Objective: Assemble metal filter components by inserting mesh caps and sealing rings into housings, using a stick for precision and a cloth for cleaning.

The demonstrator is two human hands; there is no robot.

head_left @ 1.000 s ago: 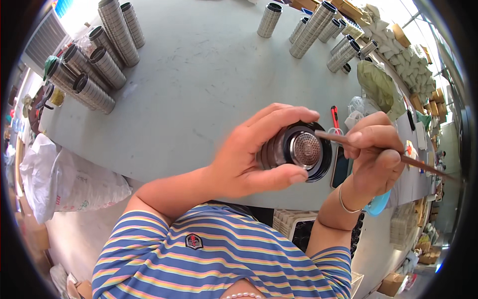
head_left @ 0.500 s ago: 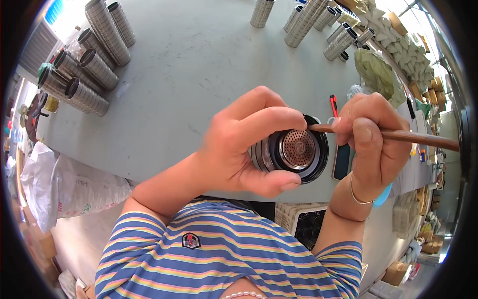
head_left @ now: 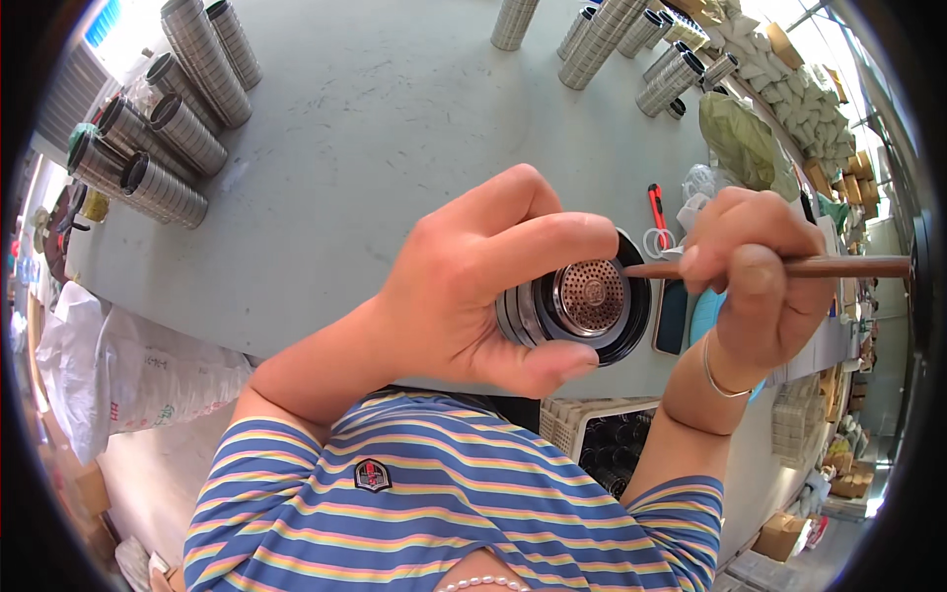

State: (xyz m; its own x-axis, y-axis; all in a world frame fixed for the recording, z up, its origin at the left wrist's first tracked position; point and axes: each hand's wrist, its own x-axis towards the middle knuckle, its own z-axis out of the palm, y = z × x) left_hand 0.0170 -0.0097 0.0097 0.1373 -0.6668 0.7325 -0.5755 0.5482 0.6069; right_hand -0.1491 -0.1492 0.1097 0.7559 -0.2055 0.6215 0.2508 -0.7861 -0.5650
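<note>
My left hand (head_left: 464, 281) is wrapped round a short ribbed metal cylinder. Its open end faces me, with a black rim (head_left: 639, 321) and a perforated metal strainer disc (head_left: 593, 294) inside. Index finger lies along the top of the rim, thumb along the bottom. In my right hand (head_left: 764, 271) a thin brown wooden stick (head_left: 853, 266) is pinched, running sideways. Its pointed tip reaches the inner right side of the rim, close to the strainer disc. The stick's far end runs off at the dark edge of the picture.
Tall ribbed metal stacks (head_left: 204, 64) stand at the table's far left, more stacks (head_left: 602, 44) at the far right. Past the cylinder lie a red utility knife (head_left: 657, 204), scissors (head_left: 659, 242) and a phone (head_left: 672, 316). A crate (head_left: 567, 422) stands below the table edge.
My right hand has shifted slightly right with the stick. The stick's tip has moved from the top of the rim, beside my left index finger, down to the rim's inner right side.
</note>
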